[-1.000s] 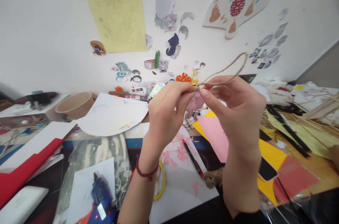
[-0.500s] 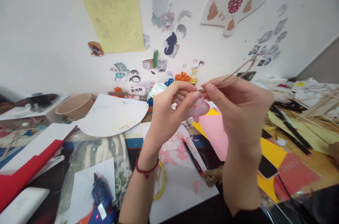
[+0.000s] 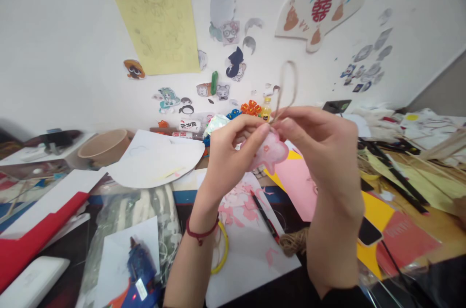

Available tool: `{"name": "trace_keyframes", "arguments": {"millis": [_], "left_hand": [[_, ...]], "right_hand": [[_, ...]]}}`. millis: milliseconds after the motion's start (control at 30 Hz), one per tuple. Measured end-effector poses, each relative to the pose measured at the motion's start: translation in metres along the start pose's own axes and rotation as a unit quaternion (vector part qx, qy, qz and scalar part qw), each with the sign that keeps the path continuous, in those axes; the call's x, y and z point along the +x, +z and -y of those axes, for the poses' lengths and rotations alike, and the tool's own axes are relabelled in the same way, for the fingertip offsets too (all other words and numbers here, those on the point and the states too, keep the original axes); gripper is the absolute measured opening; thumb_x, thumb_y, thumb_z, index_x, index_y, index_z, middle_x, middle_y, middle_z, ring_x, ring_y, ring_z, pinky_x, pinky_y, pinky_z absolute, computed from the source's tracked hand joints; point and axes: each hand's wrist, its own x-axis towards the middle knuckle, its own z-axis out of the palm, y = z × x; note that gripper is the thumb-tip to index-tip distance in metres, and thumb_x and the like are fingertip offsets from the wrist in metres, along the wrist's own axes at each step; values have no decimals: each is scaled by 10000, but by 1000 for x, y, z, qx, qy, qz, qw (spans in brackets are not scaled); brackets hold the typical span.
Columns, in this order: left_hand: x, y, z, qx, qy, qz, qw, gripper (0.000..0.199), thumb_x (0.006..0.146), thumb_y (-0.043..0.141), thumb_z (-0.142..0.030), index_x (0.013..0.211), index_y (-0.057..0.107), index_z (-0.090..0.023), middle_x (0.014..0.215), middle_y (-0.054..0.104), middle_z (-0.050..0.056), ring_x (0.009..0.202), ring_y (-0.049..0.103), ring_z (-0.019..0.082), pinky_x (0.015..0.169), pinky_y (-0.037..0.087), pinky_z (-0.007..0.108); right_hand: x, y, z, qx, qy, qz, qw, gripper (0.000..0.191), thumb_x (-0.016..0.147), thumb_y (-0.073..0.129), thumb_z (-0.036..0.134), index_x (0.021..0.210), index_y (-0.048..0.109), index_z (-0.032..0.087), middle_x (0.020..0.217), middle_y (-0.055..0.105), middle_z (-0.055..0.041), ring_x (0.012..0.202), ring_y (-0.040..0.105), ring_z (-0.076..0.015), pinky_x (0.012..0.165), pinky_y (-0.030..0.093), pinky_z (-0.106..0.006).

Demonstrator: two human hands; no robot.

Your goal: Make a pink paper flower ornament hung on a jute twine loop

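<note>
Charm (image 3: 272,154), pink: light, creasable, I judge; edge-hold best. Left hand (image 3: 232,154) pinches charm, right hand (image 3: 325,150) pinches string (image 3: 290,62).

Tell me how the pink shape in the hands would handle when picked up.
The pink shape is small beside the left hand, so it is probably light. Its free end juts past that hand's thumb without visible droop, so it seems fairly stiff. Its broad face suggests sliding, not rolling, if pushed.

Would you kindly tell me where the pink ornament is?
In the head view, the pink ornament is just right of centre, in the left hand, below the twine loop.
</note>
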Motion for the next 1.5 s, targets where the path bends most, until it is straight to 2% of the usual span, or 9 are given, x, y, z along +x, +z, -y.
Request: {"name": "trace_keyframes", "arguments": {"millis": [100,233,467,600,700,1033,1200,1300,1500], "left_hand": [[-2,-4,-9,32,28,-15,999,116,932,669,-286,883,705,-187,803,726,3,669,609,88,610,479,221],[-15,-13,-34,101,47,-8,994,195,973,603,-309,849,680,-180,719,695,-7,630,593,89,595,463,219],[-95,-36,-83,148,-4,-28,989,108,899,709,-262,968,690,-181,843,732,10,698,653,96,660,528,210],[-133,-49,-91,216,-10,13,976,65,932,657,-207,934,717,-183,903,760,29,799,674,128,731,516,256],[-144,-54,-89,243,26,33,969,69,930,650,-166,928,718,-176,874,752,23,787,662,125,731,495,262],[-106,-72,-83,289,112,28,950,116,934,602,-100,927,693,-171,863,719,15,793,655,121,726,498,252],[-75,-66,-83,439,213,-93,868,184,903,710,-344,1018,685,-203,1048,710,72,986,613,233,885,460,400],[-59,-54,-80,497,257,-115,821,224,889,720,-409,1002,697,-218,1028,727,58,957,592,250,860,407,421],[-34,-33,-70,488,289,-122,814,93,916,699,-302,963,724,-226,986,768,23,926,609,225,836,395,402]], "right_hand": [[-5,-4,8,16,42,59,997,123,747,839,240,864,806,254,798,795,6,667,734,-138,598,614,-234],[-24,1,19,39,52,34,997,53,768,816,208,812,805,236,779,795,2,668,730,-122,584,590,-206],[-97,8,44,100,130,63,985,97,757,835,259,828,798,205,751,772,-4,635,704,-123,573,583,-223],[-130,6,55,102,219,141,960,239,734,861,313,949,802,227,845,796,-22,702,729,-135,619,595,-226],[-136,9,56,100,221,162,957,180,748,852,310,901,809,225,763,774,-10,635,688,-107,586,563,-202],[-86,20,56,113,141,255,950,113,815,805,299,759,817,201,642,735,-20,576,655,-112,533,531,-220],[-55,31,56,145,72,169,972,50,813,810,242,777,823,210,629,736,-5,561,655,-98,532,543,-203],[-42,34,53,158,39,108,981,19,812,808,224,812,827,221,667,755,-3,581,675,-106,551,568,-213],[-27,24,42,168,20,70,983,64,836,773,205,797,822,217,681,760,-3,590,685,-116,581,593,-236]]}}
